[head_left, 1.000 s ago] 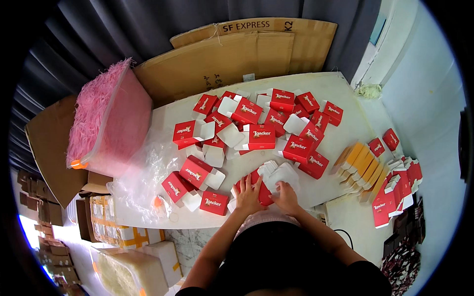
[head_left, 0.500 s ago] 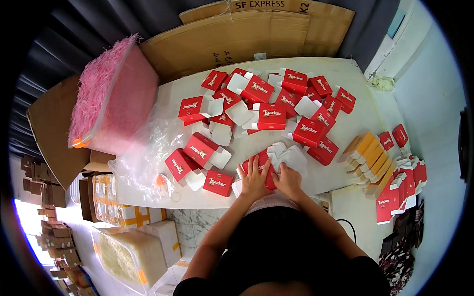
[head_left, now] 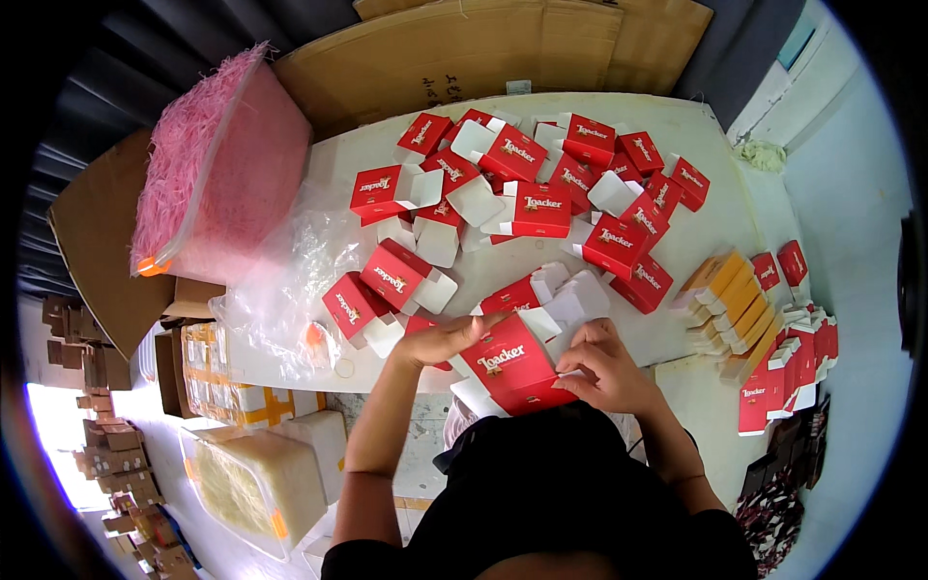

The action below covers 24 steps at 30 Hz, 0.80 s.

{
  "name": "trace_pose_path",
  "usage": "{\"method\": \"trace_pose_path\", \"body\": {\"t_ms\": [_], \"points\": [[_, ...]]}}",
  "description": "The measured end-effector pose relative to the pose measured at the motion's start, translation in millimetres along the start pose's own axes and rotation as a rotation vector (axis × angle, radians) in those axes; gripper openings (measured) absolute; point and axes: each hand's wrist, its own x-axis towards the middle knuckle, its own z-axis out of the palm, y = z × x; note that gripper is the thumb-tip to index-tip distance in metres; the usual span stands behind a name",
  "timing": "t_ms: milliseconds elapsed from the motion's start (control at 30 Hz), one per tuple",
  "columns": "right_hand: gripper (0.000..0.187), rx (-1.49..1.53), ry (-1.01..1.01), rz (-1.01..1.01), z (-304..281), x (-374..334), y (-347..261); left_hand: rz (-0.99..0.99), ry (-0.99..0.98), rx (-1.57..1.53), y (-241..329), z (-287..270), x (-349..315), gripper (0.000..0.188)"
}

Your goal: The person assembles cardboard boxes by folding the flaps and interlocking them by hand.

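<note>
A white table [head_left: 710, 227] is backed by a dark curtain [head_left: 145, 58] and a large sheet of cardboard [head_left: 435, 58]. Its left end is taken up by a clear tub [head_left: 251, 145] filled with pink paper shreds [head_left: 188, 145], and crumpled plastic film [head_left: 290, 280] is spread just beside it.

At the near edge of the table, close to the person's body, a red carton [head_left: 507, 358] is held up between the two hands, tilted, with white flaps showing at its lower left and upper right. It is grasped at its left side by the left hand [head_left: 449, 338]; the thumb is laid along the far edge, while the other fingers are mostly hidden. The fingers of the right hand [head_left: 604, 367] are bent, with their tips brought to the right edge of the carton; whether anything is pinched there cannot be told.

Just beyond the held carton, flat cartons [head_left: 512, 295] are laid with their white flaps turned to the right. Farther back, many red boxes [head_left: 541, 208] are heaped, several with flaps open. To the right, yellow packs [head_left: 739, 309] are stacked in a slanting row, and more red cartons are piled [head_left: 764, 387] beside them.
</note>
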Motion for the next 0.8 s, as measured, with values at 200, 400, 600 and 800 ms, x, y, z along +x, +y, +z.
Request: {"method": "trace_pose_path", "body": {"t_ms": [200, 400, 600, 800], "points": [[0.020, -0.227, 0.190, -0.217, 6.6, 7.1, -12.4, -0.264, -0.097, -0.006, 40.1, -6.0, -8.4, 0.056], [0.016, -0.212, 0.687, -0.178, 28.1, 16.1, -3.7, -0.336, 0.006, -0.052, 70.3, 5.1, -0.2, 0.072], [0.015, 0.069, 0.743, -0.243, 20.4, 29.8, 9.8, -0.312, 0.208, -0.090, 41.0, 24.0, 2.9, 0.090], [0.027, 0.140, 0.859, -0.306, 18.1, 53.8, 3.5, 0.427, 0.388, -0.054, 52.6, 48.8, 26.5, 0.076]]}}
